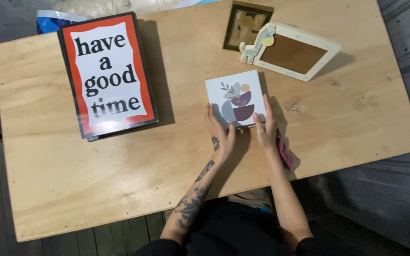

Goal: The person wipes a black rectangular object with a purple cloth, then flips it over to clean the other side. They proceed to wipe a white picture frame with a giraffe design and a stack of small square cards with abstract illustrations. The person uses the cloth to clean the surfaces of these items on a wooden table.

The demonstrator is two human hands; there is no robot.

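Note:
A small square white canvas print (236,97) with purple and grey leaf and bowl shapes stands propped on the plywood table (119,166). My left hand (220,132) rests against its lower left edge, fingers spread. On the lower right edge lies my right hand (265,128), gripping the side. A small pink-purple object (286,152) sits on the table just under my right wrist.
A large red-bordered poster with black lettering (106,75) lies at the left. A white photo frame with a giraffe figure (290,51) and a small dark gold-trimmed frame (246,26) sit at the back. A blue and white bag (53,20) lies behind the table.

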